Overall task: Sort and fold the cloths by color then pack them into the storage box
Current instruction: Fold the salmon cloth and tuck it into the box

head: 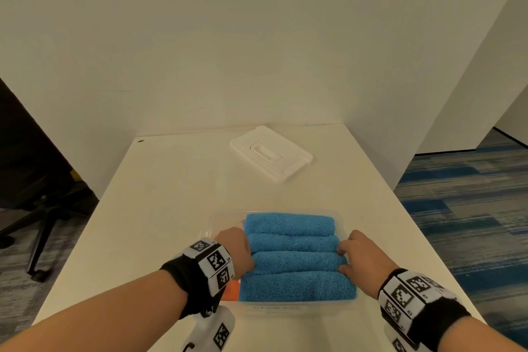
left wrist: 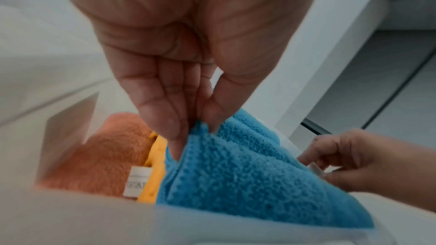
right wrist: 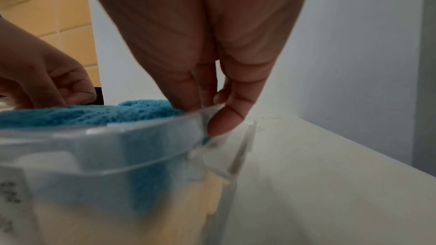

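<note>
A clear storage box (head: 285, 308) stands on the white table near me. Several blue folded cloths (head: 297, 263) lie in it in rows, with an orange cloth (head: 230, 291) showing at their left. My left hand (head: 243, 251) is at their left ends. In the left wrist view it (left wrist: 198, 131) pinches an edge of a blue cloth (left wrist: 235, 174), beside a yellow cloth (left wrist: 153, 174) and the orange one (left wrist: 101, 156). My right hand (head: 343, 258) is at their right ends. In the right wrist view it (right wrist: 205, 115) straddles the box rim (right wrist: 118, 137), fingers inside, thumb outside.
The white lid (head: 271, 153) lies flat at the back of the table (head: 171, 208), near the wall. An office chair base (head: 43, 223) stands on the floor to the left. Blue patterned carpet (head: 471, 194) lies past the table's right edge.
</note>
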`<control>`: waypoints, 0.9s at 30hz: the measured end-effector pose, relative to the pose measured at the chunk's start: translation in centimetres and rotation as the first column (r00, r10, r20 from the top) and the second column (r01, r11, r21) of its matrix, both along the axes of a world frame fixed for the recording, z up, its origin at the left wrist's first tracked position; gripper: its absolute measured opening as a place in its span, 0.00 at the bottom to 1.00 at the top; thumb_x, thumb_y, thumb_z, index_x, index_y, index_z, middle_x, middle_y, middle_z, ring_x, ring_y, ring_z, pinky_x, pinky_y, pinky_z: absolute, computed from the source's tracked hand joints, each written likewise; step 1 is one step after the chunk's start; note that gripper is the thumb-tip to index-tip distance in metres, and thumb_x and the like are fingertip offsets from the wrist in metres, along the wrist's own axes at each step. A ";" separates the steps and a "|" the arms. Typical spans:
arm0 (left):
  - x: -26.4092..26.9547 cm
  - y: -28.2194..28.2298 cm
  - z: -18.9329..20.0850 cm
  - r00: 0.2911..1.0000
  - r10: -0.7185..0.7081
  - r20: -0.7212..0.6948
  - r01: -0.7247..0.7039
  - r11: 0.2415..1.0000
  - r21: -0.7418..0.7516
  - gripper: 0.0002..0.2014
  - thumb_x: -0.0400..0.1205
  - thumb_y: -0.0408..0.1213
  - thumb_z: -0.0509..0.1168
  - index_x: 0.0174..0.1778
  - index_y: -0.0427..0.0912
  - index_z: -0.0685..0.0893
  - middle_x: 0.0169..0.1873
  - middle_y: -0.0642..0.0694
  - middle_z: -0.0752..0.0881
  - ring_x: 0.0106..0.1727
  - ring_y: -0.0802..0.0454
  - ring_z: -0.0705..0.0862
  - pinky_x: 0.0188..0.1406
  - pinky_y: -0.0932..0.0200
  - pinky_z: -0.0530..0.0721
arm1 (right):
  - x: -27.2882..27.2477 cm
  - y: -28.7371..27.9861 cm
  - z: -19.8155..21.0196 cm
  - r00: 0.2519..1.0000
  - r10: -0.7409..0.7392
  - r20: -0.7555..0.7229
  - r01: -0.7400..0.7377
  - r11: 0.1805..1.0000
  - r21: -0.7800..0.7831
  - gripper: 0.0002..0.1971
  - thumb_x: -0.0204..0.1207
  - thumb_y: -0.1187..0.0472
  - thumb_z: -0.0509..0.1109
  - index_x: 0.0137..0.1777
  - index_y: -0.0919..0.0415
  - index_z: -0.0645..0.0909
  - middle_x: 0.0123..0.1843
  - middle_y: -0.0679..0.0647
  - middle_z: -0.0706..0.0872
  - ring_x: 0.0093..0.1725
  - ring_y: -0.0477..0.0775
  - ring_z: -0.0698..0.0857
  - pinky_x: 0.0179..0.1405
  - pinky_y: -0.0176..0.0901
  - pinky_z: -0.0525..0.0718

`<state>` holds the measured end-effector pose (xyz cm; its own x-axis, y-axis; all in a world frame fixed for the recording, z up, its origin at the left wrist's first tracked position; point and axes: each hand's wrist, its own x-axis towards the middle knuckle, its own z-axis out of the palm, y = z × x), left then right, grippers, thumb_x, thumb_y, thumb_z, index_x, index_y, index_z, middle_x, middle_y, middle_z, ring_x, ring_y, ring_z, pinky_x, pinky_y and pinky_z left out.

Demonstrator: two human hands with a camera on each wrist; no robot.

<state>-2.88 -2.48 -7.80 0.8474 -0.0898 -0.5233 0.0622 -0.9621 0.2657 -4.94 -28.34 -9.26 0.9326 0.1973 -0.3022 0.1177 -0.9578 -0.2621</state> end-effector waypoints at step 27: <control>-2.2 -0.2 1.6 0.913 -0.400 0.080 0.398 0.916 0.046 0.23 0.71 0.39 0.77 0.62 0.48 0.81 0.60 0.49 0.75 0.37 0.59 0.71 0.55 0.58 0.77 | -2.0 1.3 0.7 0.977 0.206 0.046 -0.205 0.978 -0.039 0.26 0.77 0.45 0.68 0.73 0.51 0.71 0.68 0.48 0.74 0.66 0.51 0.74 0.63 0.42 0.73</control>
